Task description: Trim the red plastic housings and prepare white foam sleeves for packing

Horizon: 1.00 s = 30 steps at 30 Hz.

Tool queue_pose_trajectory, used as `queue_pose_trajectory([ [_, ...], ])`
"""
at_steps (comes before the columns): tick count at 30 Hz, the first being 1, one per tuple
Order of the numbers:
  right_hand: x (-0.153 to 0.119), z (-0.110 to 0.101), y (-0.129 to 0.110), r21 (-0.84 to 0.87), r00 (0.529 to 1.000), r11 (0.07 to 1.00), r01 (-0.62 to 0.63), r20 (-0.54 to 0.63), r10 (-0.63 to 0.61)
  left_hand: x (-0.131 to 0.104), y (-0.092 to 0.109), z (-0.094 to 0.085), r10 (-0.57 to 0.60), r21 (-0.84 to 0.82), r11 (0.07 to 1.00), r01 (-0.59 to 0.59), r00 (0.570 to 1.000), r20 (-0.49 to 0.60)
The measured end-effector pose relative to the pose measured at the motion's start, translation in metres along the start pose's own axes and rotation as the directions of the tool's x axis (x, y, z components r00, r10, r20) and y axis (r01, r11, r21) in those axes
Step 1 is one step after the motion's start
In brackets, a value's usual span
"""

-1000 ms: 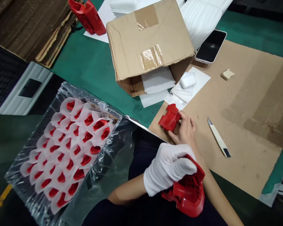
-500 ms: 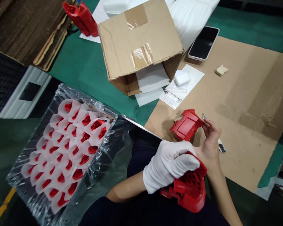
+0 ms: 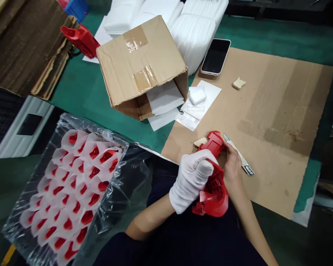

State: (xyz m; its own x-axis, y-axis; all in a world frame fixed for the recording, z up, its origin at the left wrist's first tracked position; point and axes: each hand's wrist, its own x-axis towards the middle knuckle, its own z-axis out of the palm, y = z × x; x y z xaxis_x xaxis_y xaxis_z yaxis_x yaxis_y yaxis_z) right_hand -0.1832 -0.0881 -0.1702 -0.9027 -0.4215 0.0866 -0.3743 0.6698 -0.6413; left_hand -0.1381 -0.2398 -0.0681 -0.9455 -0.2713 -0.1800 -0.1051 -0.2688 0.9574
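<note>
A red plastic housing (image 3: 216,199) is held low in front of my body, over the near edge of the table. My left hand (image 3: 192,171), in a white glove, grips its middle, with the thumb lying over the top. The far end of the housing reaches past the glove, above the cardboard sheet. On the right side, my bare right hand (image 3: 233,166) holds it with fingertips at the far end; the palm is partly hidden behind it. Just right of those fingers lies a craft knife (image 3: 240,155), blade pointing away.
A plastic-lined box (image 3: 122,138) at left holds several wrapped red parts. On the green table (image 3: 78,88) stand an open carton (image 3: 141,55), white foam sleeves (image 3: 194,29) and another red housing (image 3: 83,38). A phone (image 3: 216,55) and tan scraps (image 3: 238,83) lie on the cardboard sheet (image 3: 277,147).
Both hands have turned the red housing slightly, so its far end shows more edge-on. The right fingers have shifted off the knife, which is now more visible. The whole view has swung.
</note>
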Motion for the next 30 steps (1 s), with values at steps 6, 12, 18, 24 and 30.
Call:
queue_pose_trajectory([
  [6, -0.001, 0.008, 0.010, -0.002, 0.999, 1.000, 0.012, -0.036, -0.012, 0.015, -0.022, 0.007, 0.086, -0.043, 0.995, -0.092, 0.989, -0.122],
  [12, -0.002, 0.008, 0.009, 0.007, 0.999, 1.000, 0.014, -0.035, -0.014, 0.013, -0.028, 0.010, 0.063, -0.040, 0.997, -0.067, 0.992, -0.109],
  [18, -0.003, 0.006, 0.008, 0.012, 0.999, 1.000, 0.022, -0.028, -0.021, 0.011, -0.025, 0.011, 0.035, -0.020, 0.999, -0.037, 0.995, -0.089],
  [24, -0.003, 0.003, 0.007, 0.011, 0.999, 0.999, 0.042, -0.007, -0.042, 0.009, -0.027, 0.013, 0.045, -0.032, 0.998, -0.049, 0.993, -0.111],
  [30, 0.002, -0.013, 0.015, 0.160, 0.984, 0.986, 0.048, -0.175, -0.020, 0.003, -0.032, -0.004, -0.096, -0.026, 0.995, 0.093, 0.974, -0.204],
])
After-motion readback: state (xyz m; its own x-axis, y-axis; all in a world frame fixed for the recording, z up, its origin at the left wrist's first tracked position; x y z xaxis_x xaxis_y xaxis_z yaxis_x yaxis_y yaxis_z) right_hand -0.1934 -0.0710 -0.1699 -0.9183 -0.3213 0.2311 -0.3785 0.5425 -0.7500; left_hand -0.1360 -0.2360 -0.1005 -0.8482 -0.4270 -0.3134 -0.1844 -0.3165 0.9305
